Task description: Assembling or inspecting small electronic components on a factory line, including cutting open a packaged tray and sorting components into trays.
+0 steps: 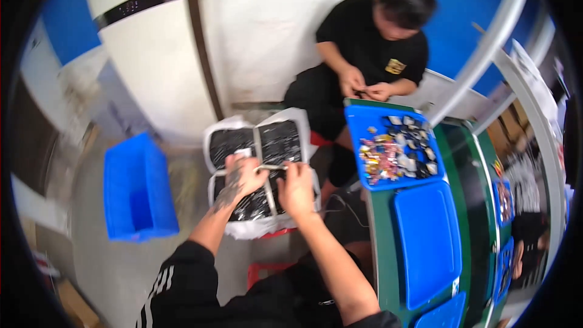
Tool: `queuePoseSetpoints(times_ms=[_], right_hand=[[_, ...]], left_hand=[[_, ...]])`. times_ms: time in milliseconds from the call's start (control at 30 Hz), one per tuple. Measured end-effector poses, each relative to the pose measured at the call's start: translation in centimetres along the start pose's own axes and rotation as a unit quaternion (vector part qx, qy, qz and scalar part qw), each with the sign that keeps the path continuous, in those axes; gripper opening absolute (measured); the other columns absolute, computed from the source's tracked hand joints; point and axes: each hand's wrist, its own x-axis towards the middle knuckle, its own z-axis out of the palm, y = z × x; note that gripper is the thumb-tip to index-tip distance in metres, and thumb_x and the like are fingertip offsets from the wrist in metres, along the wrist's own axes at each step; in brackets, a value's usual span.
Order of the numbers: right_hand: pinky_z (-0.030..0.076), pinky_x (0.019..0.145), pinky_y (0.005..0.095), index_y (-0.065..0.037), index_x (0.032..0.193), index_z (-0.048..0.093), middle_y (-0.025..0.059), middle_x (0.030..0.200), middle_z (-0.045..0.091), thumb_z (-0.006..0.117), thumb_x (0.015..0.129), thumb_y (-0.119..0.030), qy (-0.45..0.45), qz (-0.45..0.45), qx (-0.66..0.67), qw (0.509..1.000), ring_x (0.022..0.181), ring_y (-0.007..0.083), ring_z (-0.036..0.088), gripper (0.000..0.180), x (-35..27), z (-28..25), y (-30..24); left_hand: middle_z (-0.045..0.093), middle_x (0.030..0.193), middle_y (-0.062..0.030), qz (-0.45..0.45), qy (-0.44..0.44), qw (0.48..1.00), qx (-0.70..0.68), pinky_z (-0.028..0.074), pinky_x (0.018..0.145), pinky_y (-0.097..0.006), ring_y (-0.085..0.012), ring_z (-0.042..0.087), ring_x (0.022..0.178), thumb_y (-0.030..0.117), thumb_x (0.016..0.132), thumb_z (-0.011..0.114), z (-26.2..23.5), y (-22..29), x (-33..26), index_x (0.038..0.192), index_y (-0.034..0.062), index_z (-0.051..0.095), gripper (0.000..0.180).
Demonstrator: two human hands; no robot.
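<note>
Silvery thin part (271, 167), perhaps a metal strip, is pinched between left hand (243, 173) and right hand (296, 187) above white bags (260, 173) of dark pieces.

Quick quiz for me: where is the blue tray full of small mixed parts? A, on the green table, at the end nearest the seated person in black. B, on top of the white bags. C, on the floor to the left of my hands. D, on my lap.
A: the blue tray of small parts rests on the green table, just in front of the seated person; the blue bin on the floor at left is a separate, open container.
</note>
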Motion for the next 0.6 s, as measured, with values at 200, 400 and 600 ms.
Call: queuePoseSetpoints(times_ms=[200, 400, 600], right_hand=[[0.055, 0.07, 0.0437, -0.003, 0.083, 0.065, 0.0161, 0.087, 0.062, 0.075, 0.08, -0.035, -0.328, 0.015, -0.03, 0.944, 0.081, 0.0358, 0.066, 0.033, -4.0, -0.2, -5.4], [0.052, 0.069, 0.0465, -0.003, 0.08, 0.061, 0.0161, 0.084, 0.059, 0.074, 0.082, -0.027, -0.245, 0.06, 0.086, 0.964, 0.08, 0.0391, 0.063, 0.028, -4.2, -0.9, -3.6], [0.046, 0.081, 0.0521, -0.003, 0.094, 0.064, 0.0175, 0.111, 0.063, 0.066, 0.086, -0.023, -0.009, 0.188, -0.065, 0.98, 0.098, 0.0338, 0.061, 0.022, -0.5, -1.4, 3.0]], left_hand=[[0.054, 0.061, -0.0053, -0.007, -0.028, 0.977, -0.21, 0.036, 0.076, -0.044, -0.0245, 0.055, 0.08, 0.026, 0.071, 0.065, 0.4, -5.6, -1.2, 0.055, 0.007, 0.052, 0.028], [0.045, 0.058, -0.0056, 0.033, 0.017, 0.971, -0.235, 0.035, 0.063, -0.04, -0.025, 0.051, 0.068, 0.022, 0.073, 0.074, 1.6, -5.1, -0.6, 0.051, 0.0049, 0.042, 0.043], [0.047, 0.062, -0.0096, 0.052, 0.086, 0.992, -0.071, 0.037, 0.062, -0.042, -0.0299, 0.05, 0.066, 0.012, 0.068, 0.074, 0.9, -3.3, -0.7, 0.055, 0.0037, 0.043, 0.035]])
